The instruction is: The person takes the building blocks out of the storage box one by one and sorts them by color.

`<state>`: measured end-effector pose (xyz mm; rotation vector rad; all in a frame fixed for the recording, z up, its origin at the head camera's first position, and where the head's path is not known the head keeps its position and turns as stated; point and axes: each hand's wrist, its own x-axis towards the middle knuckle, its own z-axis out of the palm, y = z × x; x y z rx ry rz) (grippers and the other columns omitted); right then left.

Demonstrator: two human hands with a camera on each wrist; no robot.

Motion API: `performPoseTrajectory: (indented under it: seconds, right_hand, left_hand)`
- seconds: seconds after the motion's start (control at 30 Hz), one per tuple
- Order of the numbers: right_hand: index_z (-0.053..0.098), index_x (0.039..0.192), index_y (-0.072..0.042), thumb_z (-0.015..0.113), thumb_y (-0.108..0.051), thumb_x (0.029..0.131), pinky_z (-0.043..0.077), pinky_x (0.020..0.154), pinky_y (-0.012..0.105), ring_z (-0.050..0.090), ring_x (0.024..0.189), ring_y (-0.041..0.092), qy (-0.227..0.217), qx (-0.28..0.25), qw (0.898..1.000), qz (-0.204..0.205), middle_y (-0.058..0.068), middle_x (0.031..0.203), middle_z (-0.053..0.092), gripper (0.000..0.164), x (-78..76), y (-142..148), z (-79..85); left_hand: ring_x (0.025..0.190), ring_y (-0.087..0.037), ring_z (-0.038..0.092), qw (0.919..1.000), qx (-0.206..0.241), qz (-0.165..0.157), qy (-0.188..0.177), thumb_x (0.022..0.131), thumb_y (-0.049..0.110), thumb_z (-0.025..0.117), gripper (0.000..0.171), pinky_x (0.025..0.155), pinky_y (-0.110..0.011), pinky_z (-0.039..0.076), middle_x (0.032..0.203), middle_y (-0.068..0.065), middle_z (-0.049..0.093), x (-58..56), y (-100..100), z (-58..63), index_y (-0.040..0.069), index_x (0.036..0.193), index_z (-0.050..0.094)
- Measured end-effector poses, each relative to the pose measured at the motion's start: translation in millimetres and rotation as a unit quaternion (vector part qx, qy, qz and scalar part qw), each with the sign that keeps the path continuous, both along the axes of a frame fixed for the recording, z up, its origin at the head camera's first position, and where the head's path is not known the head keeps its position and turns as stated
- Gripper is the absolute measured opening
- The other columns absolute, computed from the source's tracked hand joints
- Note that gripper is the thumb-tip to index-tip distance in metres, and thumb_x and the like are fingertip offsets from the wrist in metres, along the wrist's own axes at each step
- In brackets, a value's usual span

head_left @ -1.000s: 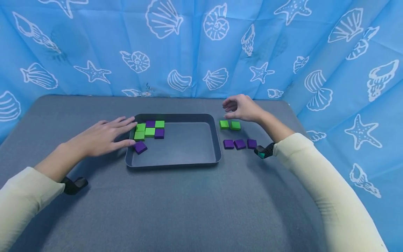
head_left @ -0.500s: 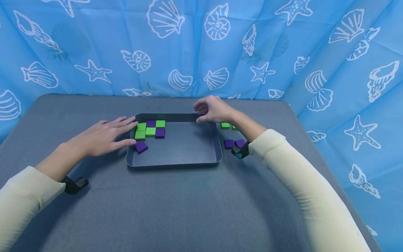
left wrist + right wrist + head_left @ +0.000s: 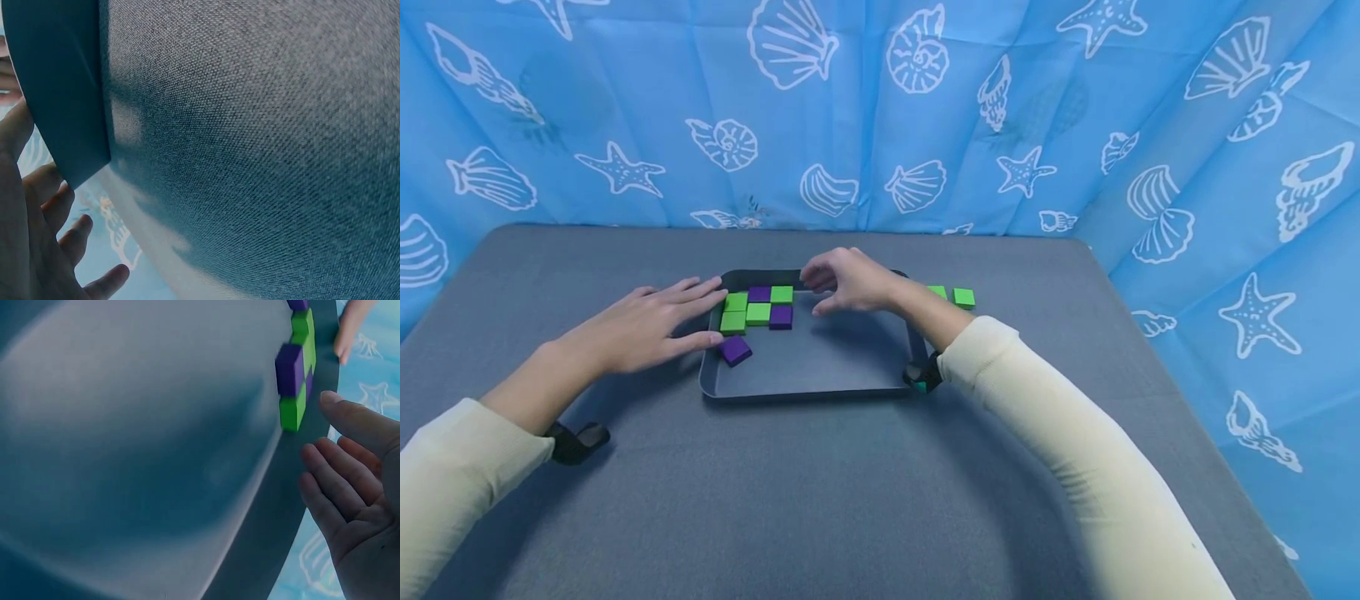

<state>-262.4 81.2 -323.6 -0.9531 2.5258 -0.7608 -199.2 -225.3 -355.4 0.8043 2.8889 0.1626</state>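
Note:
My left hand [image 3: 643,329] lies flat with straight fingers at the left wall of a dark grey tray [image 3: 812,395]; the left wrist view shows its fingertips along the rim. Green and purple square blocks form two rows in the tray's back left corner, among them a green block [image 3: 782,294] and a purple block [image 3: 781,317]. Below them a turned purple block [image 3: 735,350] sits near the left thumb. Over the tray, just right of the rows, hovers my right hand [image 3: 857,282]. In the right wrist view its loosely bent fingers [image 3: 334,478] hold nothing.
Outside the tray on the right, a green block [image 3: 963,297] lies on the grey cloth-covered table [image 3: 775,500], with another partly behind the right forearm. A blue curtain [image 3: 865,125] with white shells hangs behind the table.
My right hand has moved left from above the blocks on the table to over the tray. Its sleeve now hides the loose purple blocks on the right. My left hand stays put.

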Motion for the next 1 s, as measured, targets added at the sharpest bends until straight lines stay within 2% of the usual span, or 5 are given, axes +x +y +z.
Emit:
performPoseTrajectory:
  seconds: [0.23,0.53,1.0]
  right_hand:
    - [0.059,0.132,0.002,0.08,-0.006,0.084,0.049,0.099,0.026,0.063,0.118,0.019,-0.011,-0.002,1.0,0.019,0.012,0.13,0.065,0.053,4.3,-15,-6.1]
    - [0.06,0.132,-0.002,0.08,-0.009,0.084,0.047,0.1,0.024,0.062,0.119,0.016,-0.009,0.019,1.0,0.017,0.009,0.131,0.064,0.052,5.2,-23,-12.3]
    - [0.062,0.129,-0.002,0.081,-0.008,0.083,0.048,0.098,0.024,0.063,0.117,0.017,-0.023,0.04,0.999,0.022,0.011,0.128,0.066,0.05,2.3,-34,-8.8]
  left_hand:
    - [0.148,-0.041,0.022,1.0,0.003,-0.002,0.0,0.098,0.064,0.045,0.079,0.107,-0.072,0.023,0.163,-0.013,0.025,-0.1,0,0.5,0.014,0.157,0.032]
    - [0.148,-0.041,0.023,1.0,0.004,-0.002,0.003,0.098,0.064,0.045,0.079,0.107,-0.073,0.023,0.163,-0.013,0.025,-0.3,0,0.0,0.014,0.157,0.032]
    - [0.148,-0.041,0.022,1.0,0.007,0.001,-0.001,0.098,0.064,0.045,0.078,0.107,-0.072,0.022,0.163,-0.013,0.024,0.4,-2,-0.1,0.015,0.157,0.031]
